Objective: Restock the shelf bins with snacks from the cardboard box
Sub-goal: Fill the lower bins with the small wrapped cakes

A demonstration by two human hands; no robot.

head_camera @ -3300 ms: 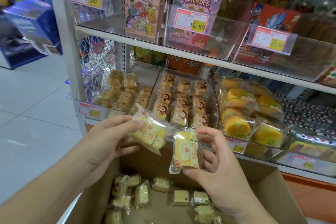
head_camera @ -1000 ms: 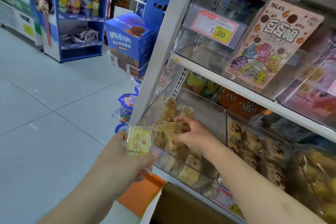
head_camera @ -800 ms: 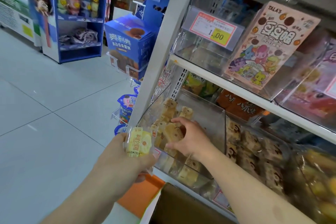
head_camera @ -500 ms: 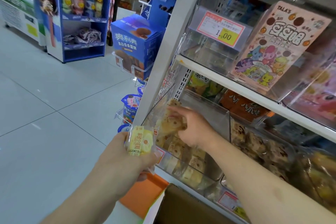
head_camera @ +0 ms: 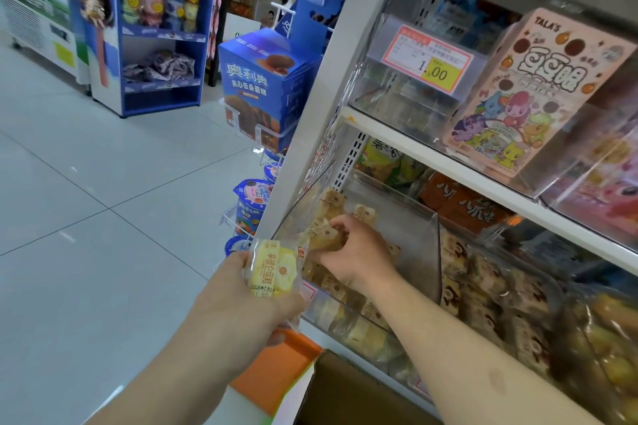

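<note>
The person's left hand grips a yellow snack packet just outside the clear shelf bin, while the right hand, inside it, curls around a brown snack, above the cardboard box.

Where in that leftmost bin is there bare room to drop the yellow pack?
Free: the right rear of the clear bin, between the right hand and the divider wall. Crowded: its left and front, heaped with brown cakes. The left hand holds the yellow pack outside.

The right hand, which dropped its yellow packet, now grips a brown snack in the bin.
</note>
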